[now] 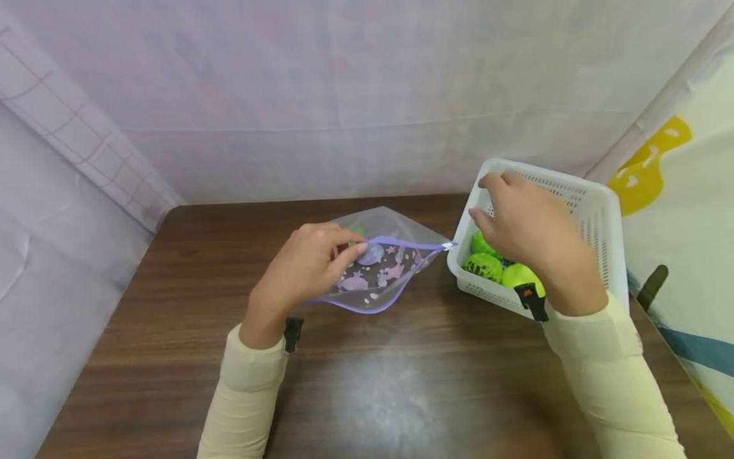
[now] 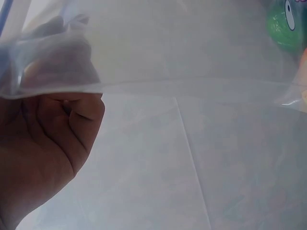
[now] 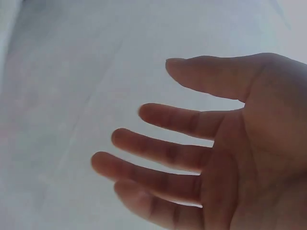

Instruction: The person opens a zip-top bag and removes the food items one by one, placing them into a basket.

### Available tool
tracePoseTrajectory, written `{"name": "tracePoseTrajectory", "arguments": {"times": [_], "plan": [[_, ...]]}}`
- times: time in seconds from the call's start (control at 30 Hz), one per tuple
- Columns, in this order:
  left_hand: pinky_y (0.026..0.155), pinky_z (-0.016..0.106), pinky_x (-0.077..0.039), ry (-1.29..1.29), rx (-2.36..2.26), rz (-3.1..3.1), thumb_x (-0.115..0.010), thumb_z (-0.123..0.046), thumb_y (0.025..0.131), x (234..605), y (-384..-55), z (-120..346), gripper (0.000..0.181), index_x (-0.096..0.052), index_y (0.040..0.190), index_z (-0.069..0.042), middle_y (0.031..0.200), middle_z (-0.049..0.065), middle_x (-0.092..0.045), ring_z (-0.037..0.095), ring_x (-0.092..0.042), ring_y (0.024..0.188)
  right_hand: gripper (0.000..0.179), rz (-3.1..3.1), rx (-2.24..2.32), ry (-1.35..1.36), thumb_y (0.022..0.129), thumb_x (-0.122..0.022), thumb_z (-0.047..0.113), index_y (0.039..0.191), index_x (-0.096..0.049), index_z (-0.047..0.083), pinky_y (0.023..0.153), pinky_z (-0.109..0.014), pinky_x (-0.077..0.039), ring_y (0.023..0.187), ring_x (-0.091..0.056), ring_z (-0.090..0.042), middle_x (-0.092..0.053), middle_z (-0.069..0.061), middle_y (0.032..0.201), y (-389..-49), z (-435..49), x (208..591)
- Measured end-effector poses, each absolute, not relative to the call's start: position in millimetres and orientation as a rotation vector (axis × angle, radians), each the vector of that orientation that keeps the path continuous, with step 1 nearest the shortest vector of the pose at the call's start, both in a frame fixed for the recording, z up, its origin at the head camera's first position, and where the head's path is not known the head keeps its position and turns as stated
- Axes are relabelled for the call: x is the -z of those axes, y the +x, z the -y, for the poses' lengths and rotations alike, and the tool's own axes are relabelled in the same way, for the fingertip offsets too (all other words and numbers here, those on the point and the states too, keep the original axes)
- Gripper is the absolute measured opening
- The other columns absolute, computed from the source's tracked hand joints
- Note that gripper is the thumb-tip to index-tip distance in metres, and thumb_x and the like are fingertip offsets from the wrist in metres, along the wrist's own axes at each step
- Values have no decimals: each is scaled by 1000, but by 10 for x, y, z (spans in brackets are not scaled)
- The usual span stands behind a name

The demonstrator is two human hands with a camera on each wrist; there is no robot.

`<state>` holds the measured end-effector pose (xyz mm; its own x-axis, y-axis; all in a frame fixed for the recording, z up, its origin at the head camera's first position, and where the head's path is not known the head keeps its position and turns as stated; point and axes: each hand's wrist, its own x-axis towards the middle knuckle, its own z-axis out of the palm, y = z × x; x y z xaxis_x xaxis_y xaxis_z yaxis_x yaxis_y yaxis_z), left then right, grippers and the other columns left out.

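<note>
In the head view my left hand point(image 1: 304, 261) pinches the rim of a clear zip bag point(image 1: 395, 223) with purple edging and pink and white printed figures. The bag's mouth gapes, and its white slider point(image 1: 448, 246) sits at the right end. Through the clear film, the left wrist view shows a green ball point(image 2: 288, 28) with an eye printed on it and a bit of something orange. My right hand point(image 1: 527, 229) hovers over a white basket point(image 1: 613, 255), fingers spread and holding nothing. Inside the basket lie several green and yellow-green balls point(image 1: 483, 266), partly hidden by that hand.
Everything stands on a dark brown wooden table point(image 1: 367, 376). A pale cloth curtain point(image 1: 344, 95) hangs behind its far edge, with more cloth on both sides. The basket is close to the table's right edge, beside a cloth with a yellow figure point(image 1: 648, 172).
</note>
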<state>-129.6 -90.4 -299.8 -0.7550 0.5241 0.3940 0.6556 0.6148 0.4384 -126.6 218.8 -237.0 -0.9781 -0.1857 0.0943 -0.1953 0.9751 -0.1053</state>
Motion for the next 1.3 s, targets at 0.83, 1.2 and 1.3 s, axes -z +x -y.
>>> {"name": "tracePoseTrajectory", "arguments": {"times": [0.83,1.2,1.3], "plan": [[59,25,-49,-1000,874,2541,-65,-22,100,3018,-1309,898,19,-76,108,-8,85,-2,-70,6,-58,66,4,2431,-334,1094,92,-68,18,93,-68,14,55,-31,-51,69,-60,-12,-68,5,86,-862,-1164,2901],[66,29,-51,-991,820,2514,-64,-21,100,3012,-1300,903,19,-78,107,-10,89,-1,-72,10,-61,71,24,2649,-111,948,88,-73,18,110,-70,11,59,-37,-56,79,-67,-21,-69,-1,94,-1155,-850,3297],[70,31,-53,-988,823,2512,-65,-21,99,3007,-1293,900,18,-78,105,-11,91,0,-73,11,-63,75,23,2693,-103,918,90,-71,18,110,-69,8,54,-34,-55,76,-65,-21,-69,-5,90,-1220,-767,3371]]}}
